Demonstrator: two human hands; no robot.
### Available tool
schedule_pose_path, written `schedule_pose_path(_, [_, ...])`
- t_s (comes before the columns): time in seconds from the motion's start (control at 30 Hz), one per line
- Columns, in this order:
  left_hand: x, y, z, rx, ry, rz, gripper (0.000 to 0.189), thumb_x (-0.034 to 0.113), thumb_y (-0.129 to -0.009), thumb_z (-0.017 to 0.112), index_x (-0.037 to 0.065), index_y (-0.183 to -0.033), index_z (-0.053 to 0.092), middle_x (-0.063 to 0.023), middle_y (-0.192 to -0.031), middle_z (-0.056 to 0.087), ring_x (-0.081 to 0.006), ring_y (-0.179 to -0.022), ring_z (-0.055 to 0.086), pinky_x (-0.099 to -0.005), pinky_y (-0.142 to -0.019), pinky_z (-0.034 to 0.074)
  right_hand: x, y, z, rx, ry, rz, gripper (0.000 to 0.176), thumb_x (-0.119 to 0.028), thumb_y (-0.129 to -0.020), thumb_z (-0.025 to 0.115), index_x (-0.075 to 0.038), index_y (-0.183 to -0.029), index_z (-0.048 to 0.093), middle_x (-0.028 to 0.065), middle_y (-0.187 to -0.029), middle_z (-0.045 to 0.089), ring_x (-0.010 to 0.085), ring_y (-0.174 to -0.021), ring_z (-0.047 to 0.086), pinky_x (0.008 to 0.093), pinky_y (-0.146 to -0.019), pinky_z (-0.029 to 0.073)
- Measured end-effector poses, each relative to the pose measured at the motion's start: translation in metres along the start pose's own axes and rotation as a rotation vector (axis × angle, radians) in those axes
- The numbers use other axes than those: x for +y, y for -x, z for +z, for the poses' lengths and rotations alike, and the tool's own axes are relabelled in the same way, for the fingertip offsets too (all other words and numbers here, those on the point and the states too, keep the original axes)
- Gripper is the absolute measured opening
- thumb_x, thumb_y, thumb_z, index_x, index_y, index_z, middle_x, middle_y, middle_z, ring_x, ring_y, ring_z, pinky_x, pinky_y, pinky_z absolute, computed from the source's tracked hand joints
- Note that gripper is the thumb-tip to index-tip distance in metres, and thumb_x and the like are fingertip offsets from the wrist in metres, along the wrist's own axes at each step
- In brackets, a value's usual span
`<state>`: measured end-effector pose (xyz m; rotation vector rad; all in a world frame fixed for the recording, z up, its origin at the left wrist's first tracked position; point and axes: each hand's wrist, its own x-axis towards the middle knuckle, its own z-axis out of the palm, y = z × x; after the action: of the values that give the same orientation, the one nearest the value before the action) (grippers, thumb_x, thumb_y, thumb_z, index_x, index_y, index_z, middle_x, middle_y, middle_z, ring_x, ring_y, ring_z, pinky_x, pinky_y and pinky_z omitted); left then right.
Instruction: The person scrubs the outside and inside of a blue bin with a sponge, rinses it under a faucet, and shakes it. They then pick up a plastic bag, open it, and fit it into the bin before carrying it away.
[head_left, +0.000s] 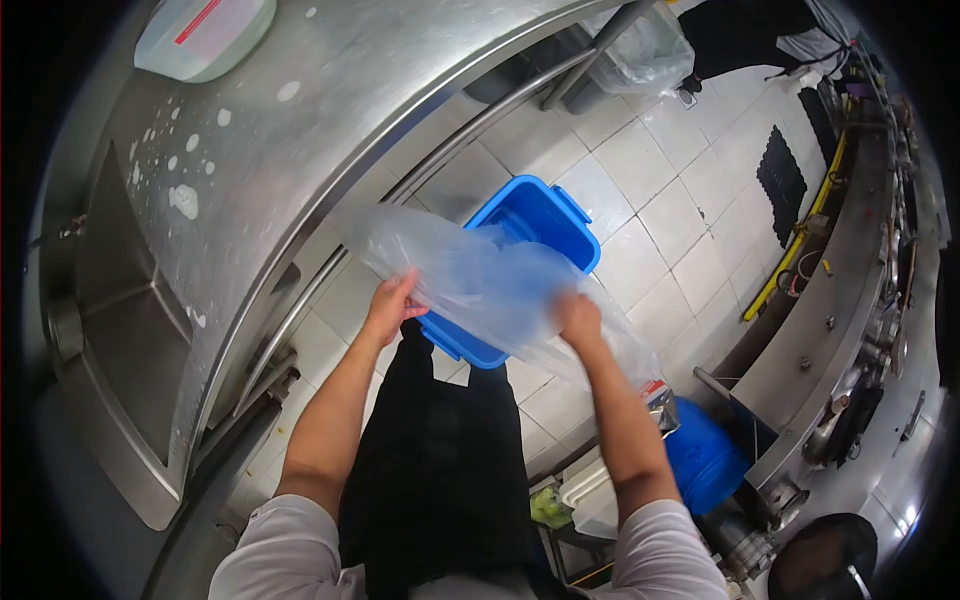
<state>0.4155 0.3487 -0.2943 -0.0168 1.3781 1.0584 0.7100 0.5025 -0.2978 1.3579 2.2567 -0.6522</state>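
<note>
A clear plastic bag [470, 285] stretches between my two hands, above a blue plastic bin [580, 225] on the tiled floor. With fingers pinched, my left hand [393, 305] grips the bag's edge near the bin's left side. Blurred by motion, my right hand [578, 318] looks closed on the bag further right. The bag covers the middle of the bin, whose far rim and a near corner show around it.
On the left is a steel counter [290, 140] with white splashes, a sink [135, 340] and a white tub [205, 40]. A blue drum [705, 455] stands at lower right beside kitchen equipment [820, 330]. A lined trash bin [640, 50] and a dark-clothed person [745, 35] are behind.
</note>
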Motion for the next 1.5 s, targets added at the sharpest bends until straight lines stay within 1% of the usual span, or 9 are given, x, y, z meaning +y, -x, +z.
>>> schedule_pose_path(0.17, [0.008,-0.009,-0.058,0.076,-0.358,-0.129,0.056,0.034,-0.079,0.073,0.001,-0.117,0.050,-0.0100,-0.103,0.061,-0.0182,-0.090,0.061,-0.0317,-0.073,0.054,0.089,-0.086,-0.060,0.135,-1.125,0.421,0.025,-0.019,-0.090,0.055,-0.004,-0.069,0.060,0.0068,-0.059,0.059,0.0159,-0.052,0.059,0.0287,-0.051,0.049])
schedule_pose_path(0.23, [-0.021,-0.014,-0.115,0.400,-0.392,-0.204,0.067,0.036,-0.074,0.077,-0.004,-0.119,0.046,-0.0156,-0.108,0.059,-0.0219,-0.095,0.060,-0.0324,-0.077,0.053,0.120,-0.103,-0.075,0.410,-1.879,0.333,0.035,-0.010,-0.089,0.053,0.002,-0.121,0.046,0.0142,-0.089,0.062,0.0205,-0.079,0.063,0.0316,-0.067,0.054])
schedule_pose_path(0.37, [-0.067,0.025,-0.128,0.529,-0.779,0.004,0.071,0.028,-0.076,0.074,-0.004,-0.127,0.038,-0.0218,-0.116,0.053,-0.0311,-0.106,0.052,-0.0428,-0.093,0.044,0.067,-0.038,-0.137,0.407,-1.395,0.158,0.067,-0.013,-0.087,0.060,-0.004,-0.143,0.025,0.0146,-0.098,0.063,0.0213,-0.087,0.063,0.0319,-0.075,0.052])
schedule_pose_path(0.57, [-0.008,0.101,0.006,0.628,-1.161,0.784,0.059,0.020,-0.076,0.071,0.002,-0.125,0.045,-0.0225,-0.124,0.045,-0.0362,-0.119,0.041,-0.0416,-0.102,0.031,0.019,0.074,-0.043,0.481,-0.644,-0.098,0.038,-0.017,-0.083,0.065,-0.008,-0.119,0.058,0.0120,-0.106,0.063,0.0297,-0.098,0.059,0.0396,-0.089,0.045])
schedule_pose_path(0.7, [0.019,0.050,0.037,0.231,-1.325,0.685,0.058,0.023,-0.077,0.071,0.003,-0.125,0.047,-0.0225,-0.124,0.045,-0.0375,-0.120,0.041,-0.0447,-0.101,0.034,-0.026,0.123,0.037,0.252,-0.160,-0.019,0.040,-0.028,-0.081,0.063,-0.013,-0.118,0.059,0.0141,-0.124,0.053,0.0358,-0.123,0.040,0.0588,-0.102,0.024])
schedule_pose_path(0.8, [0.020,-0.017,-0.005,0.475,-1.422,0.708,0.060,0.025,-0.078,0.070,0.003,-0.128,0.045,-0.0250,-0.128,0.043,-0.0389,-0.118,0.044,-0.0444,-0.099,0.037,-0.007,0.155,0.121,0.031,-0.070,0.044,0.042,-0.029,-0.081,0.063,-0.011,-0.119,0.059,0.0138,-0.126,0.053,0.0366,-0.121,0.043,0.0545,-0.101,0.030])
schedule_pose_path(0.9, [0.052,-0.024,-0.006,0.277,-1.666,0.116,0.057,0.027,-0.078,0.070,0.001,-0.123,0.048,-0.0275,-0.128,0.045,-0.0398,-0.113,0.050,-0.0435,-0.092,0.043,-0.003,0.151,0.138,-0.216,-0.344,0.050,0.039,-0.026,-0.082,0.063,-0.010,-0.118,0.059,0.0155,-0.117,0.058,0.0353,-0.112,0.051,0.0476,-0.095,0.040])
schedule_pose_path(1.17, [0.076,0.008,0.104,0.066,-1.846,0.347,0.033,0.035,-0.081,0.064,0.002,-0.075,0.067,-0.0208,-0.074,0.065,-0.0372,-0.073,0.064,-0.0473,-0.069,0.051,0.002,0.114,0.041,0.522,-0.837,0.571,0.017,-0.013,-0.083,0.063,-0.003,-0.095,0.057,0.0129,-0.072,0.062,0.0301,-0.062,0.060,0.0380,-0.060,0.047])
schedule_pose_path(1.5, [0.119,-0.074,0.021,0.343,-2.010,0.206,0.039,0.038,-0.087,0.056,0.000,-0.087,0.067,-0.0207,-0.087,0.067,-0.0361,-0.083,0.065,-0.0434,-0.076,0.051,0.063,0.106,0.063,0.711,-0.688,0.580,0.032,-0.014,-0.082,0.063,0.003,-0.108,0.059,0.0231,-0.110,0.060,0.0384,-0.101,0.057,0.0423,-0.088,0.044])
